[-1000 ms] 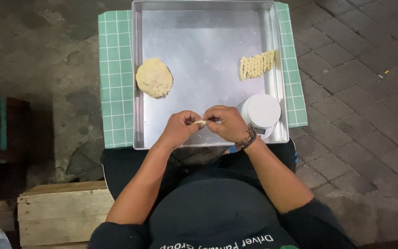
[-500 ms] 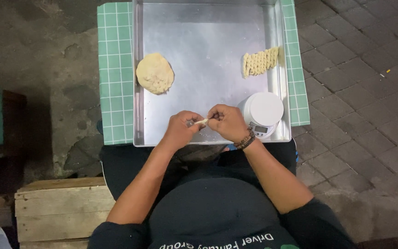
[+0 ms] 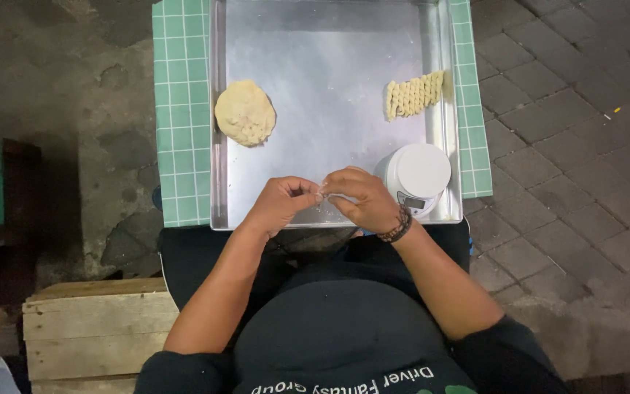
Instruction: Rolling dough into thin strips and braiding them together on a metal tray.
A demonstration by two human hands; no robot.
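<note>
Over the near edge of a shiny metal tray (image 3: 329, 44), my left hand (image 3: 282, 204) and my right hand (image 3: 362, 198) meet, fingertips pinched on a small piece of pale dough (image 3: 322, 192) held between them. A flat round lump of dough (image 3: 245, 112) lies at the tray's left side, well beyond my left hand. At the tray's right side lies a row of several twisted dough pieces (image 3: 414, 95). A small white kitchen scale (image 3: 418, 175) stands in the tray's near right corner, just right of my right hand, which wears a beaded bracelet at the wrist.
The tray rests on a green gridded mat (image 3: 182, 109) over my lap. A wooden crate (image 3: 96, 328) stands at lower left. Grey paving stones (image 3: 570, 131) lie to the right and dark rough ground (image 3: 60, 87) to the left.
Both hands have stayed together at the tray's near edge, with only small finger shifts on the dough piece. The dough lump, twisted pieces and scale have not moved.
</note>
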